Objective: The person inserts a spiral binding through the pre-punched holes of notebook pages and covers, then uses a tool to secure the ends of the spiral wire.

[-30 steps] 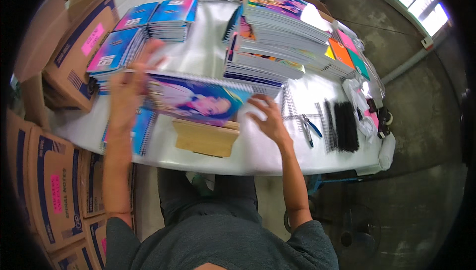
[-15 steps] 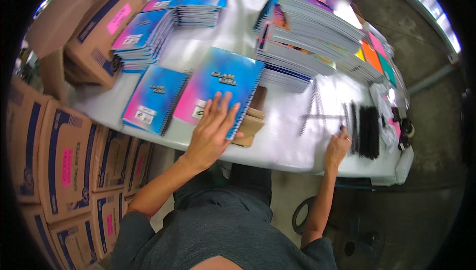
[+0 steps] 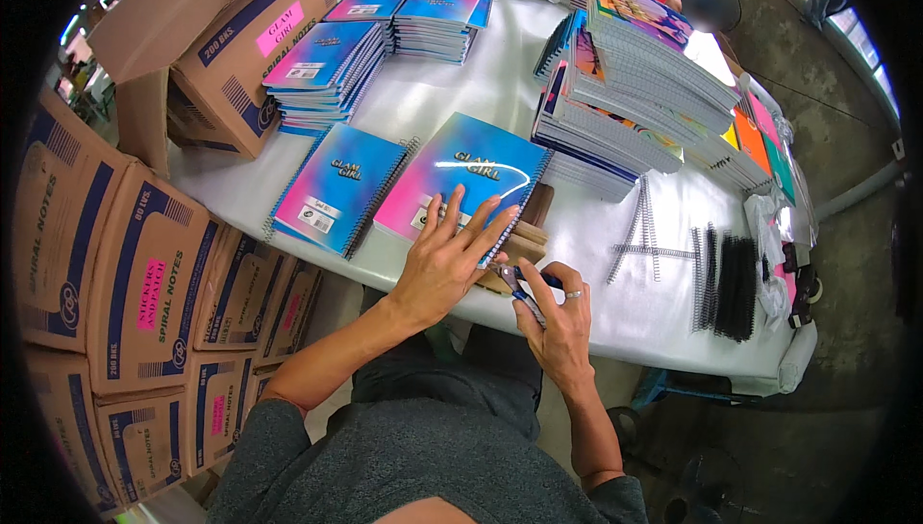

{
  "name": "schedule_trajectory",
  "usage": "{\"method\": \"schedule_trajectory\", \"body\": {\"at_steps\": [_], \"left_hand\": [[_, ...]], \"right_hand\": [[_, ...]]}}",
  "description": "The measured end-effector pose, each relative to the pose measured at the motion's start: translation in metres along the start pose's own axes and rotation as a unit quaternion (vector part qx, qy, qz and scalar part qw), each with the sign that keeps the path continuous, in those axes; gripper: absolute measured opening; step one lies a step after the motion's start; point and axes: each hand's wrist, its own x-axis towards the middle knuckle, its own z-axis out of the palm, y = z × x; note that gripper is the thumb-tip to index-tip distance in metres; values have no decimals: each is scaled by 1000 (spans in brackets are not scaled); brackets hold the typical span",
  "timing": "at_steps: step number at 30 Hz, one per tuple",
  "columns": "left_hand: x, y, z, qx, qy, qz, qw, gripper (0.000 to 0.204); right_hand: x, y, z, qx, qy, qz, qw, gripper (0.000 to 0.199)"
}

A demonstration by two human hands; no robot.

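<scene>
White tabletop (image 3: pixel 452 101), long and crowded, flanked on your left by stacked brown cartons (image 3: pixel 115 274) with blue and pink panels, one open carton (image 3: pixel 240 43) resting on the surface itself. Item: tall tilted stacks of spiral notebooks (image 3: pixel 644 72) along the far right, with lower blue-covered stacks (image 3: pixel 327 67) at the far left. Item: loose wire binding coils (image 3: pixel 644 231), pale, and a row of black ones (image 3: pixel 735 279) near the right edge. Item, principal: one spiral notebook (image 3: pixel 471 178), glossy cover graded blue to pink with gold lettering, lying flat near the front edge, its near end over a small brown block (image 3: pixel 524 236); a matching notebook (image 3: pixel 336 187) lies just beside it to the left. Your left hand (image 3: pixel 447 260) lies spread, fingers flat on the near corner of its cover, pressing rather than gripping. Handling, by judgement: light, moderately stiff as a closed block, though the cover is slick and will slide under a flat palm; take it by the long edges, keeping clear of the wire spine, which likely bends easily. Your right hand (image 3: pixel 558 317) is curled around small dark-handled pliers (image 3: pixel 524 295), held just off the front edge of the tabletop.
</scene>
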Motion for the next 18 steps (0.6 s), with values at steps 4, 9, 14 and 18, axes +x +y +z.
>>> {"method": "schedule_trajectory", "body": {"at_steps": [4, 9, 14, 18], "left_hand": [[0, 3, 0, 2, 0, -4, 1000, 61], [-4, -6, -3, 3, 9, -4, 1000, 61], [12, -34, -36, 36, 44, -14, 998, 60], [26, -92, -80, -44, 146, -85, 985, 56]], "right_hand": [[2, 0, -8, -18, -6, -23, 1000, 48], [29, 5, -27, 400, -328, 313, 796, 28], [46, -3, -39, 246, -140, 78, 956, 27], [43, 35, -25, 145, 19, 130, 981, 30]]}}
